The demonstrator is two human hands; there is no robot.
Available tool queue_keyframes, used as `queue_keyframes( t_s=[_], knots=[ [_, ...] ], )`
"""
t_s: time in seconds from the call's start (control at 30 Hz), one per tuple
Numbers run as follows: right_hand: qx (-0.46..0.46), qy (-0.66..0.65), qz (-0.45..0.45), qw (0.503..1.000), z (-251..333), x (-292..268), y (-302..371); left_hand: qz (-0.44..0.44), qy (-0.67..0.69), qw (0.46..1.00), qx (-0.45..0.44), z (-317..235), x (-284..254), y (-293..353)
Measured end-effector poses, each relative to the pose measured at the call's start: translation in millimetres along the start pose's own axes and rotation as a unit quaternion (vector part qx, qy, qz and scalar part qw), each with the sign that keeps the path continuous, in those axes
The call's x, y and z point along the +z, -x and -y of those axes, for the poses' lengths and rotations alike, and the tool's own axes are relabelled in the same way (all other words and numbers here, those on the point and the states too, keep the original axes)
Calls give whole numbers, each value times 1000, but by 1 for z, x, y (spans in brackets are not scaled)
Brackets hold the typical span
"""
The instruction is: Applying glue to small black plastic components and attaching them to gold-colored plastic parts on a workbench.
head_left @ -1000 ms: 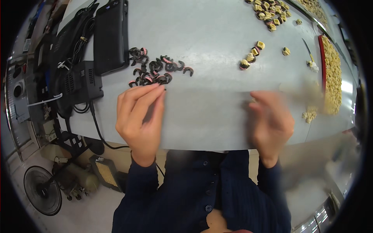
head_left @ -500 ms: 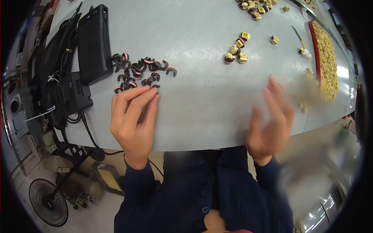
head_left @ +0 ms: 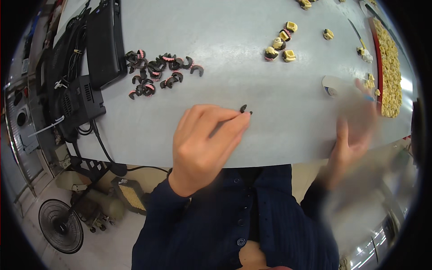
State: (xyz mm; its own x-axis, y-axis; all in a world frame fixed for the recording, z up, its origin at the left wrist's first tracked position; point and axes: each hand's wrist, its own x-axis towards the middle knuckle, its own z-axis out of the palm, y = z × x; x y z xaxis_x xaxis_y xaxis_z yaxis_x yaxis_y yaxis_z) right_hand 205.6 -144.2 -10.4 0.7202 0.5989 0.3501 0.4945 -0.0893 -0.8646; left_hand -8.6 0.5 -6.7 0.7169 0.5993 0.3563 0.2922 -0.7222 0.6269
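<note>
Between its thumb and fingertips my left hand (head_left: pixel 211 144) pinches a small black curved piece (head_left: pixel 243 109), just over the middle of the grey table. My right hand (head_left: pixel 353 135) reaches toward the right side, thumb spread from the stretched fingers, which a hazy smear partly covers; nothing shows in its grasp. Beside it lie a whitish oval item (head_left: pixel 335 84) and a few loose yellow pieces (head_left: pixel 369 82). At the left is a heap of black horseshoe-shaped pieces (head_left: pixel 157 67), some with pink toothed edges. Several yellow pieces joined with black and pink ones (head_left: pixel 279 43) sit farther back.
A red-edged tray (head_left: pixel 377 67) full of yellow pieces stands at the far right, near a thin-bladed tool (head_left: pixel 355 31). A black device (head_left: pixel 104 45) with cables and a black box (head_left: pixel 81 101) line the left. Below stands a fan (head_left: pixel 60 226).
My left hand has moved right from the black heap, carrying a black piece. My right hand has shifted right toward the tray. The whole view has shifted slightly.
</note>
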Motion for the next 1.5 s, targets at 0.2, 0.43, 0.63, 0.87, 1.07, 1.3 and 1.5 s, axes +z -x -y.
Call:
queue_keyframes(
  t_s=[0.2,0.43,0.63,0.87,1.07,1.3,1.5],
  knots=[
    [66,-22,5,998,-6,8,-8,-32,-21,999,-15,-9,10,-8],
    [23,-4,43,999,-10,14,-17,-29,-6,999,-18,-7,14,-6],
    [167,-103,67,978,23,16,-14,-50,-11,998,-24,-6,17,-5],
    [259,-212,71,940,12,14,1,-44,1,999,-29,-5,16,-6],
    [184,-204,50,960,19,22,5,-49,6,998,-41,-5,17,-5],
    [197,-192,101,956,31,37,9,-32,4,999,-38,-6,16,-4],
    [181,-220,112,952,26,38,12,-23,-6,999,-32,-5,14,-4]
  ],
)
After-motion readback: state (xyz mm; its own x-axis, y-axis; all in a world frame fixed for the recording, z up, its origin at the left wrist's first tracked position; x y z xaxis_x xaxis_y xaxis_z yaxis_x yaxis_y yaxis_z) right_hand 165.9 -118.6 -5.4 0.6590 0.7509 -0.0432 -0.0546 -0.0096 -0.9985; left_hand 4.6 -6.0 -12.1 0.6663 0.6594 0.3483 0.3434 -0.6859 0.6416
